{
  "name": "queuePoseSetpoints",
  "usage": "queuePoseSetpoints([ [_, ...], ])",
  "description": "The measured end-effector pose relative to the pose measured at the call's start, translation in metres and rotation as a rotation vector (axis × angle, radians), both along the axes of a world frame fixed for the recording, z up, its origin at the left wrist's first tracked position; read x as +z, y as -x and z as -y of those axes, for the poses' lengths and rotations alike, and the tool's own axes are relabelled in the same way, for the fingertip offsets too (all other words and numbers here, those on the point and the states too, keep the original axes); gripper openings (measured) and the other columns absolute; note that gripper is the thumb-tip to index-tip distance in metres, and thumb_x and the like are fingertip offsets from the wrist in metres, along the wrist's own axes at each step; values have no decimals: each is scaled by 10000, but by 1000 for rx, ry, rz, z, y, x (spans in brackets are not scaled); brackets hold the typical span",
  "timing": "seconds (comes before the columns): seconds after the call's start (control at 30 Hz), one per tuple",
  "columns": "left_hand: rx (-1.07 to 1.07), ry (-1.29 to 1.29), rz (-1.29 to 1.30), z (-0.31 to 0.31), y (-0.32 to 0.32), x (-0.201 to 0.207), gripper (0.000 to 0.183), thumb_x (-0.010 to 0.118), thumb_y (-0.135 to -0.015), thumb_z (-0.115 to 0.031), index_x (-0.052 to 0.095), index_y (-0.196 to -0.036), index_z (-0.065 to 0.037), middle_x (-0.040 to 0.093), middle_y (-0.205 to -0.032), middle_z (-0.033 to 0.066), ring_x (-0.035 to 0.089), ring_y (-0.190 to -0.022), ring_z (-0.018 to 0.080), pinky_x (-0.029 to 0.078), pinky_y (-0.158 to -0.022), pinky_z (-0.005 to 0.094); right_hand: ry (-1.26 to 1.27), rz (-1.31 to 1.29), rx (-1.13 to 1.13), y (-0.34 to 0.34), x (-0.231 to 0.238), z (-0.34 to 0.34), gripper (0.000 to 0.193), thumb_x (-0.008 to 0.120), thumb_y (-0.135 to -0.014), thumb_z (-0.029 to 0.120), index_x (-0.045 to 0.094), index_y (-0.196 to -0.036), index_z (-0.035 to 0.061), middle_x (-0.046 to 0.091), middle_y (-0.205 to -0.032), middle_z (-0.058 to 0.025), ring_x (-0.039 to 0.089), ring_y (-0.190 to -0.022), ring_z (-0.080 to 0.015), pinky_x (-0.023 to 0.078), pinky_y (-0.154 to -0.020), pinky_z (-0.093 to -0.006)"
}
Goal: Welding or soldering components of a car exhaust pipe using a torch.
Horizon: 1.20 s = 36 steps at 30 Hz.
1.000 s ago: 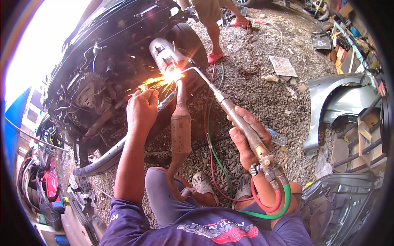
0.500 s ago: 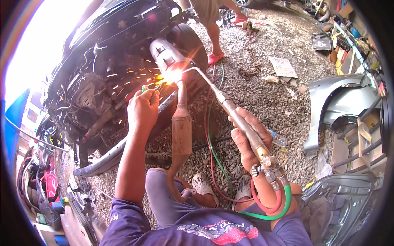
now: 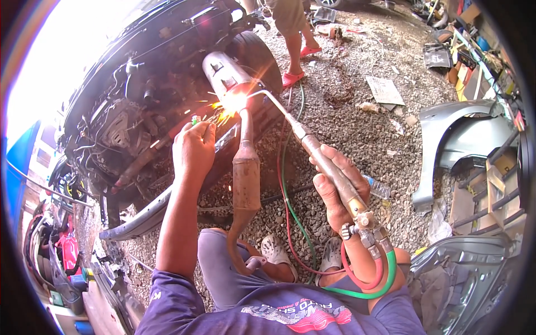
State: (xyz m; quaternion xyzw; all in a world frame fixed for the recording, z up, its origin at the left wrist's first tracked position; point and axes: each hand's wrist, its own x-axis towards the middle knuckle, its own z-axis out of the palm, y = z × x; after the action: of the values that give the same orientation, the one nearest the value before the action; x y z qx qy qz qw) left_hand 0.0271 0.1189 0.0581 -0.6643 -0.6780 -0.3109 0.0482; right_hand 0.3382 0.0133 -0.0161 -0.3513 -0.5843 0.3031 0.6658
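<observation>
My right hand [image 3: 341, 187] is wrapped round the handle of a gas welding torch [image 3: 329, 167]. Its bent tip meets a bright, sparking glow at the end of a silver muffler [image 3: 223, 71]. From that glow an exhaust pipe with a rusty, wider canister [image 3: 247, 181] runs down towards my lap, its lower end bent beside my knee. My left hand [image 3: 192, 148] is closed in a pinch just left of the glow. A small green-tipped thing [image 3: 196, 119] pokes out of its fingers; the glare and sparks hide what else they hold.
A red hose and a green hose [image 3: 294, 215] trail over the gravel from the torch. A stripped car front [image 3: 120, 120] with its tyre [image 3: 254, 58] stands ahead-left. Another person's legs [image 3: 293, 50] are beyond. A silver fender [image 3: 441, 139] and a plastic bottle [image 3: 378, 188] lie right.
The sparks flying left are fewer and shorter. The other person's far foot has shifted nearer. My hands, the torch and the exhaust pipe stay almost where they were.
</observation>
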Motion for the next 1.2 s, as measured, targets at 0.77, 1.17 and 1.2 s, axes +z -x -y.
queuePoseSetpoints([
  [0.77,-16,-2,4,1,1,0,226,736,-1054,-250,847,-1088,-56,766,-1036,202,755,-959,413,584,-882,509,47,-18,24,2,5,4,523,808,-1044,143,656,-1517,-19,758,-1403,-184,754,-1260,-260,590,-1087,-374],
  [1.17,-9,17,-3,-2,1,-4,234,732,-1055,-261,846,-1098,-61,762,-1046,198,748,-983,425,583,-899,518,2,-7,1,6,4,3,512,828,-1024,150,683,-1485,-18,771,-1387,-207,768,-1236,-256,605,-1053,-365],
  [1.2,-28,-1,-8,-3,2,-7,234,732,-1056,-261,846,-1098,-62,761,-1044,197,749,-980,423,583,-898,518,-4,-24,-9,7,4,2,500,843,-1007,162,709,-1452,-22,782,-1361,-221,787,-1198,-256,629,-1011,-362],
])
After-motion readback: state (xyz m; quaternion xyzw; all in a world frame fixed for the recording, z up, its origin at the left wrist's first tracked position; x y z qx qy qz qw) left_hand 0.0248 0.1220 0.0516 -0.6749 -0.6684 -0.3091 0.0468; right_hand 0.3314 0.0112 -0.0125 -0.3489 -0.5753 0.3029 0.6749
